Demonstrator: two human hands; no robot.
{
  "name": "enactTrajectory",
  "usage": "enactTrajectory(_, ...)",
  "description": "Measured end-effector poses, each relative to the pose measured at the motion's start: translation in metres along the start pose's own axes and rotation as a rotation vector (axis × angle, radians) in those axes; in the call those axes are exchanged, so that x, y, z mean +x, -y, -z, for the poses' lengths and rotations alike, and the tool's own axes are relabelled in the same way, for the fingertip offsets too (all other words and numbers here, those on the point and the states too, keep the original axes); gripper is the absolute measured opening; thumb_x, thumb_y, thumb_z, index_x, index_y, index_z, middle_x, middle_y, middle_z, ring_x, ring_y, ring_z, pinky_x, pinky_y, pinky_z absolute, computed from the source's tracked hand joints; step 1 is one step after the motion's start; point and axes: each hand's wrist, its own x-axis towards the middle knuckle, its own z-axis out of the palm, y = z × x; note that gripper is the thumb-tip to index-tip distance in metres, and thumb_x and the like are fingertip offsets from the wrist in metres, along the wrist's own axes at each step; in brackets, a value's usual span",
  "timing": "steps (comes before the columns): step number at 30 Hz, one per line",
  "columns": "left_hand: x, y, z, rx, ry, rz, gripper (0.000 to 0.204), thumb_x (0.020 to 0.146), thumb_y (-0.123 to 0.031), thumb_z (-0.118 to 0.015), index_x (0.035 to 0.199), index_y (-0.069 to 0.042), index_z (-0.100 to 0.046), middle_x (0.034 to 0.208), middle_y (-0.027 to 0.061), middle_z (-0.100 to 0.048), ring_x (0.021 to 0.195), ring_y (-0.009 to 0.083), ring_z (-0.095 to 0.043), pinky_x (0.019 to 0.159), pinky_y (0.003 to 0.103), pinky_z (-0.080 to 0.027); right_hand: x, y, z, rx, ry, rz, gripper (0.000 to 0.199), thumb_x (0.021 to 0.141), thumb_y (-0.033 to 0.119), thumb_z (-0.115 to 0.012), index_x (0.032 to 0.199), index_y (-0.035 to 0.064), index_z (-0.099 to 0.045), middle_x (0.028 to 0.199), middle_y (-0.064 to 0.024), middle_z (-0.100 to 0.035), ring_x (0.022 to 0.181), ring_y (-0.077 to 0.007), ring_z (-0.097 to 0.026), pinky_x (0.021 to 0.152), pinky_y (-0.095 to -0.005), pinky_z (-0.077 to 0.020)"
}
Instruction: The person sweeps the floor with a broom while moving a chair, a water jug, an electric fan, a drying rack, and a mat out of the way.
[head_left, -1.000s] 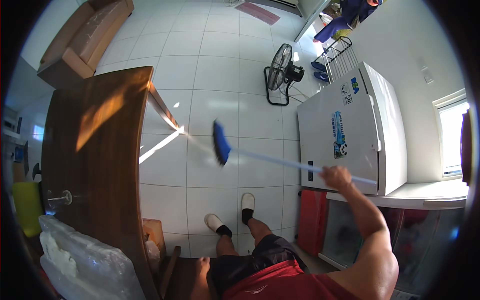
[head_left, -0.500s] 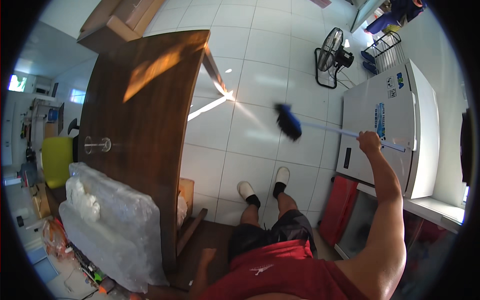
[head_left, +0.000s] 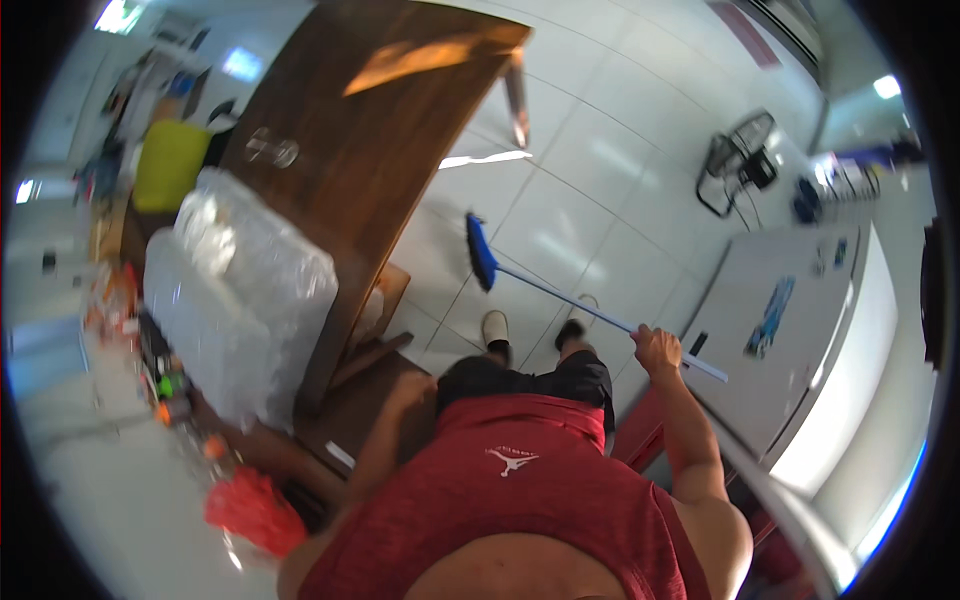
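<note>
A broom with a blue and black head (head_left: pixel 480 252) and a pale blue stick (head_left: pixel 560 295) reaches out over the white tiled floor. My right hand (head_left: pixel 657 352) is wrapped round the stick near its upper end, beside the white fridge. The bristles point left, toward the wooden table. My left hand (head_left: pixel 412 390) hangs low beside my hip, near the dark brown bench; its fingers are blurred, and I see nothing held in it.
At left stands a long wooden table (head_left: pixel 400 120) bearing a drinking glass (head_left: pixel 272 148) and a large plastic-wrapped bundle (head_left: pixel 245 290). To the right are a white fridge (head_left: pixel 790 320) and, farther off, a black floor fan (head_left: pixel 738 165). A yellow-green chair (head_left: pixel 172 165) stands beyond the table.
The broom head has swung left and nearer my feet, closer to the table. My right hand has drawn in toward my body, still round the stick. The whole view has turned.
</note>
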Motion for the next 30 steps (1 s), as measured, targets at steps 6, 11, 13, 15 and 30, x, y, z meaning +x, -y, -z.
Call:
enactTrajectory(6, -0.01, -0.085, -0.013, 0.07, -0.13, 0.2, 0.03, 0.077, -0.033, -0.057, 0.075, -0.003, -0.062, 0.067, 0.0097, -0.059, 0.056, 0.0186, -0.057, 0.055, 0.032, -0.045, 0.027, -0.123, 0.006, -0.16, 0.119, -0.135, 0.028, 0.085, 0.033, -0.047, 0.083, 0.0101, -0.063, 0.085, -0.012, -0.062, 0.082, -0.0293, -0.06, 0.071, -0.0403, -0.0486)
enactTrajectory(11, -0.072, -0.173, -0.01, 0.142, -0.659, -0.183, 0.032, 0.078, -0.03, -0.058, 0.099, -0.005, -0.057, 0.08, 0.0095, -0.06, 0.075, 0.0212, -0.058, 0.069, 0.034, -0.045, 0.038, -0.202, 0.047, -0.219, 0.065, -0.249, 0.029, 0.083, 0.032, -0.049, 0.089, 0.0072, -0.063, 0.088, -0.0142, -0.063, 0.086, -0.0304, -0.061, 0.074, -0.0413, -0.0487)
enactTrajectory(13, -0.115, -0.227, 0.012, 0.125, -0.988, -0.277, 0.031, 0.078, -0.027, -0.06, 0.102, -0.007, -0.057, 0.074, 0.008, -0.059, 0.068, 0.0196, -0.057, 0.064, 0.032, -0.045, 0.043, -0.216, 0.059, -0.137, 0.023, -0.366, 0.031, 0.082, 0.032, -0.051, 0.09, 0.0055, -0.063, 0.09, -0.0161, -0.062, 0.087, -0.0312, -0.061, 0.075, -0.0418, -0.0486)
enactTrajectory(15, -0.164, -0.281, 0.038, 0.094, -1.23, -0.368, 0.032, 0.078, -0.024, -0.061, 0.104, -0.007, -0.057, 0.067, 0.0059, -0.056, 0.06, 0.0163, -0.053, 0.058, 0.029, -0.043, 0.05, -0.224, 0.059, -0.123, 0.001, -0.379, 0.031, 0.081, 0.031, -0.05, 0.089, 0.004, -0.064, 0.091, -0.0169, -0.062, 0.086, -0.0314, -0.061, 0.073, -0.0415, -0.0491)
enactTrajectory(30, -0.4, -0.301, 0.062, 1.143, -2.638, -0.812, 0.04, 0.088, -0.019, -0.037, 0.061, 0.007, -0.05, 0.064, 0.015, -0.055, 0.049, 0.0224, -0.051, 0.041, 0.027, -0.04, 0.048, -0.168, -0.013, 0.68, 0.228, -0.444, 0.024, 0.075, 0.021, -0.05, 0.066, -0.0014, -0.051, 0.048, -0.0087, -0.047, 0.037, -0.0201, -0.048, 0.034, -0.0335, -0.0365)
